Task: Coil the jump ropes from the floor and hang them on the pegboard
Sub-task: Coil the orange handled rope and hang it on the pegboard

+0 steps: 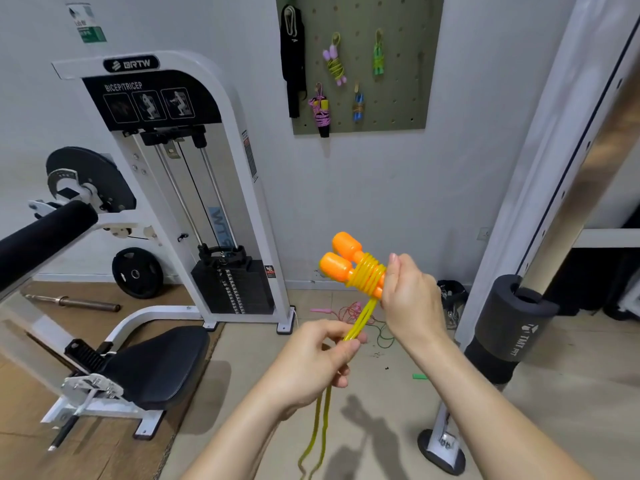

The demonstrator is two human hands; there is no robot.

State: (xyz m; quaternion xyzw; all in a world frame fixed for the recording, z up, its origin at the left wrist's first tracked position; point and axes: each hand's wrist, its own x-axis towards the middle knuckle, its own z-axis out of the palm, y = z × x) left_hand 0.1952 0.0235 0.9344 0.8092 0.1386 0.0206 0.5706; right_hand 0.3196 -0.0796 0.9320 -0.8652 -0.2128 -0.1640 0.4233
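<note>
The right hand [410,299] is gripping the orange handles [334,266] in the air, the left hand [318,355] is pinching the yellow rope [362,317], seemingly winding it round them, and the loose tail likely needs more turns.

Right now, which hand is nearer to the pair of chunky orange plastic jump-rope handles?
Right. The right hand grips the orange plastic handles at their lower ends; the left hand sits lower down, apart from them, pinching the yellow cord that trails from the wraps.
</note>
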